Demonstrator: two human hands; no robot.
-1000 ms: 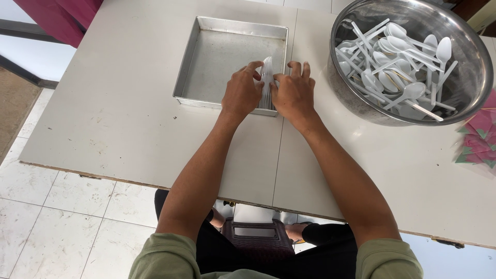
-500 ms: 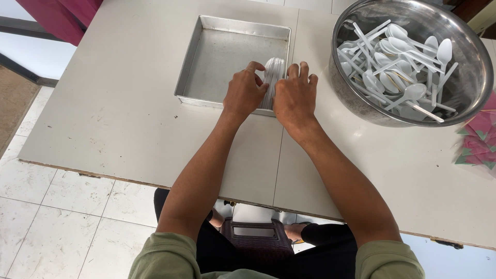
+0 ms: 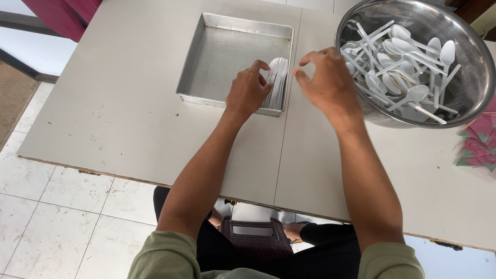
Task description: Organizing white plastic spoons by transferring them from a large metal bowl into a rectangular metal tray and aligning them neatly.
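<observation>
Spoons (image 3: 276,82) stacked in tray (image 3: 222,51), left hand (image 3: 248,92) seemingly pinching them, right hand (image 3: 326,82) empty, fingers loose.

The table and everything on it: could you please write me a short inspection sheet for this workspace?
Surface: pale table, scuffed, with a seam down the middle.
Job's things: white plastic spoons stacked at the right wall of a square metal tray; loose spoons in a round steel bowl.
Clutter: pink patterned item at the right edge.
Hands: left hand on the stack; right hand empty, raised between tray and bowl.
Cables: nothing seen.
Surroundings: tiled floor, dark stool.
</observation>
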